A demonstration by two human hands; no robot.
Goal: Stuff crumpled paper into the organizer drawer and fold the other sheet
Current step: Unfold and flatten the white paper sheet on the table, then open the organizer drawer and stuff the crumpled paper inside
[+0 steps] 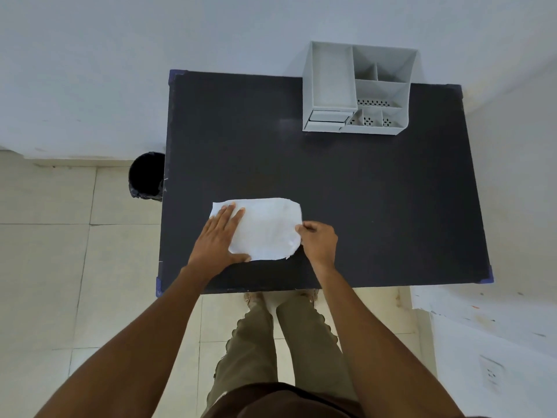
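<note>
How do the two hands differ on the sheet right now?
The left hand lies flat, fingers spread, pressing the sheet near its left end; the right hand is curled, pinching the sheet's right edge. The left hand covers much paper; the right touches only the edge. Both touch the sheet.

sheet (265, 230): white paper, creased | table (361, 191): matt black | organizer (355, 89): grey plastic, smooth

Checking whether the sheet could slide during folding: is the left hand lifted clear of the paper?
No, the left hand lies flat on the left part of the paper on the table.
</note>
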